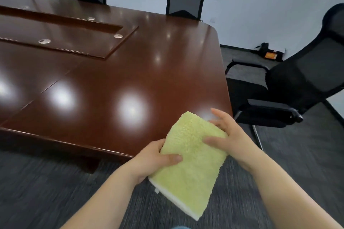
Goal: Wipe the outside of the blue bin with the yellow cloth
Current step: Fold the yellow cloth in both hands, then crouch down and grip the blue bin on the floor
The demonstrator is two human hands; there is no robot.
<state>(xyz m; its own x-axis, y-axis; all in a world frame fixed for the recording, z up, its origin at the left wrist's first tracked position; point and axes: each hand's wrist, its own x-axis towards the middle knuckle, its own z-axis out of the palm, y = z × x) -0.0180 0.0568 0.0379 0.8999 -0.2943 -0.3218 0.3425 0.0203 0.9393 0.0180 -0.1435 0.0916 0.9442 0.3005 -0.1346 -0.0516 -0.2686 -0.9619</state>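
Observation:
A folded yellow cloth (191,161) with a white underside hangs in front of me, low and right of centre, over the table's near corner and the carpet. My left hand (154,160) grips its left edge, thumb on top. My right hand (227,135) holds its upper right edge, thumb pressed on the fluffy face and fingers spread behind. No blue bin is in view.
A large glossy brown conference table (130,65) fills the left and centre. A black mesh armchair (290,91) stands to the right on grey carpet. Two black chairs (184,0) sit at the table's far side by the wall.

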